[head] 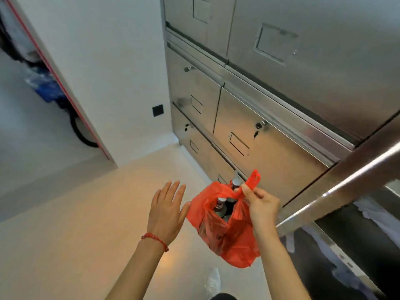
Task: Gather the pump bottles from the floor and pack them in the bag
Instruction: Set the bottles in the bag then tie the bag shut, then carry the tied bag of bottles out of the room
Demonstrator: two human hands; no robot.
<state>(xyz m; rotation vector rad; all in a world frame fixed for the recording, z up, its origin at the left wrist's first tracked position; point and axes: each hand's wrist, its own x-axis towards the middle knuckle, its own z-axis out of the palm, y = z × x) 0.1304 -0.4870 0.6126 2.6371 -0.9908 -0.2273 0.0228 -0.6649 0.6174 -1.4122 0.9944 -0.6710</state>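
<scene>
A wall of brushed steel locker doors (pixel 270 100) with small key locks (pixel 259 125) stood over pale floor tiles (pixel 75 224), beside a black square wall plate (pixel 158 110).

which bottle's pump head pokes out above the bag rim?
The pump bottle at the far side of the red bag, beside the right hand pinching the handle. The other pump bottle sits lower, inside the bag's mouth.

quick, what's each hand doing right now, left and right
Left hand: open, fingers spread, holding nothing, beside the red bag.
Right hand: pinching the bag's handle, holding the bag up with pump bottles inside.
</scene>
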